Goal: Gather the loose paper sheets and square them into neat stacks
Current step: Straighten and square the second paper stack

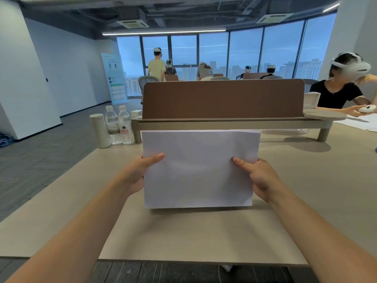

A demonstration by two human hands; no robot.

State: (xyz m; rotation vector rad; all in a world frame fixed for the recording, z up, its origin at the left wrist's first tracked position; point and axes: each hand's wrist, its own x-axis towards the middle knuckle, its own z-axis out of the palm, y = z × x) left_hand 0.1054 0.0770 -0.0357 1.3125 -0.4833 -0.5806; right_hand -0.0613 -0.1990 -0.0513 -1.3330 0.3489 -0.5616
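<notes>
While the paper stack (200, 170) is held upright in landscape over the middle of the table (204, 237), it is gripped at both short sides. The left edge is pinched by the left hand (136, 174), w/ the thumb (156, 157) laid flat on the front face. The right edge is pinched by the right hand (263, 178), thumb (241, 162) likewise on the front. The other fingers are hidden behind the sheets, so their lie can't be told. The bottom edge is seen at or just above the tabletop, w/ a shadow under it; actual contact can't be confirmed. At the top right corner a sheet edge or two is seen slightly out of line w/ the rest.

Behind the stack, a brown divider panel (224, 99) is mounted on a low beige riser shelf (224, 124). At the table's far left corner, a beige flask (100, 130) is stood beside two water bottles (111, 123), approx. touching each other. A small white box (136, 114) is set on the riser's left end. Far right, more white sheets (363, 121) are spread on the table in front of a seated person in a black top (336, 94).
</notes>
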